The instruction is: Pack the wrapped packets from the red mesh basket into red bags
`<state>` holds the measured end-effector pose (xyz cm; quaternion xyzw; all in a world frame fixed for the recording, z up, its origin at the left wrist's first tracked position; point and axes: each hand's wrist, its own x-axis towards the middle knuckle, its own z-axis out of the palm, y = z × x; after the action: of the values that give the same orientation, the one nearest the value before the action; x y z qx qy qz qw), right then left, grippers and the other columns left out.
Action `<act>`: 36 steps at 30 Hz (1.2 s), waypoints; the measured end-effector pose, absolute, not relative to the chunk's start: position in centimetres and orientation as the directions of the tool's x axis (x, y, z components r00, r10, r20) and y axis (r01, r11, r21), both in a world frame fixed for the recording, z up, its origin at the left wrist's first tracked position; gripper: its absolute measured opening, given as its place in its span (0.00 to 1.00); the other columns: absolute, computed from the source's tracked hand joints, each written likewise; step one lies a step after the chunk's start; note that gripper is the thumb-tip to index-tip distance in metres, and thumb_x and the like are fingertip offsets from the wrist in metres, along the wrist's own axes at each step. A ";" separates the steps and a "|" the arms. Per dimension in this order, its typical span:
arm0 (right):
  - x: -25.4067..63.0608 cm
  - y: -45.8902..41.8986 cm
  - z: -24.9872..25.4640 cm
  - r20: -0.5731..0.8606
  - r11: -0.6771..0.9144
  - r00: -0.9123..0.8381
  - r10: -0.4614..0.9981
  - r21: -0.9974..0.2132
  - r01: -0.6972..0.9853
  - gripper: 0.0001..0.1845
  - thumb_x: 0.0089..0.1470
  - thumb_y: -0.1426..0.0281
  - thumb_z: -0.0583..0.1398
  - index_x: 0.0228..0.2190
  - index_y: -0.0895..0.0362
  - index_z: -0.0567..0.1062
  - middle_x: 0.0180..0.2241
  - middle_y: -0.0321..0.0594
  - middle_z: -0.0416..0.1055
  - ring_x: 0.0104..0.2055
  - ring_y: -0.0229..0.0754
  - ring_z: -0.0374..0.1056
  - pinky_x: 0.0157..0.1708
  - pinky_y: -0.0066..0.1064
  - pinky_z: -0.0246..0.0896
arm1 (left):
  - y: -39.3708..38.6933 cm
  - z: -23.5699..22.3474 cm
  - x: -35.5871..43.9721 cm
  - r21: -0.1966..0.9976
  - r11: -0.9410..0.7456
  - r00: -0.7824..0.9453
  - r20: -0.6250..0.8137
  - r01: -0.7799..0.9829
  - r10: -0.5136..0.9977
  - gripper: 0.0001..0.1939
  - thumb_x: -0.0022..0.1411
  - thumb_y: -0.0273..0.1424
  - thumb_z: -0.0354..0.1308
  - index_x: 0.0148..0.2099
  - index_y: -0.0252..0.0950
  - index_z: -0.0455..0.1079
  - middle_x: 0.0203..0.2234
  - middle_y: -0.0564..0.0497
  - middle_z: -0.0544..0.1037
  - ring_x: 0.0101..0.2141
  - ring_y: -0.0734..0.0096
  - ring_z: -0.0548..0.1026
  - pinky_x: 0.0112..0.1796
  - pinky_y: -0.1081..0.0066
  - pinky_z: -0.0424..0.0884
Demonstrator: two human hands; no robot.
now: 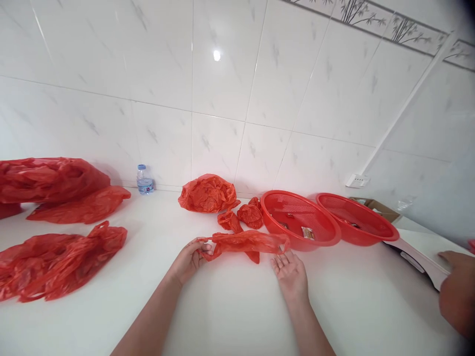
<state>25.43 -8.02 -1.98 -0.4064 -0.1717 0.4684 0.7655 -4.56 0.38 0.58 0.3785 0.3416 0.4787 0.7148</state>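
A red plastic bag is stretched sideways between my two hands, just above the white table. My left hand pinches its left end between thumb and fingers. At the other end, my right hand is palm up with its fingers stretched out and apart, the fingertips at the bag's edge. Just behind the bag lie smaller crumpled red bags and a larger crumpled red bag near the wall.
Two red plastic baskets stand at the right, with small packets inside. Red bags are heaped at the left, near a water bottle. Another person's hand rests by a white device at the far right.
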 end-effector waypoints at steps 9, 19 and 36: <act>19.3 -8.9 -1.9 0.746 0.333 0.210 0.632 -0.506 0.796 0.10 0.57 0.68 0.53 0.39 0.56 0.70 0.40 0.44 0.68 0.44 0.45 0.64 0.45 0.38 0.61 | -0.7 1.3 -4.1 0.805 0.314 0.500 -0.024 -0.503 0.866 0.14 0.62 0.38 0.55 0.45 0.33 0.70 0.27 0.49 0.75 0.27 0.73 0.73 0.32 0.72 0.69; 16.0 -4.2 -0.2 0.342 -0.139 0.260 0.903 -0.341 0.930 0.17 0.59 0.74 0.48 0.37 0.58 0.76 0.28 0.45 0.75 0.30 0.45 0.71 0.29 0.33 0.61 | -0.9 0.8 -4.7 0.726 0.279 0.576 0.194 -0.629 0.794 0.19 0.65 0.41 0.50 0.55 0.42 0.67 0.13 0.60 0.62 0.13 0.83 0.54 0.19 0.78 0.54; 16.5 -4.2 -1.1 0.282 -0.191 0.378 0.882 -0.519 0.833 0.15 0.54 0.60 0.57 0.40 0.56 0.73 0.32 0.46 0.75 0.33 0.46 0.71 0.29 0.31 0.58 | -0.9 4.7 -7.2 0.736 -0.183 0.016 0.254 -0.652 0.967 0.17 0.60 0.40 0.54 0.47 0.38 0.72 0.19 0.58 0.62 0.19 0.80 0.59 0.22 0.77 0.57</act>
<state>16.45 -4.20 -1.14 -0.7708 -0.5564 0.0395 0.3079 -7.18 -0.88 4.66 0.3776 0.2085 0.6698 0.6044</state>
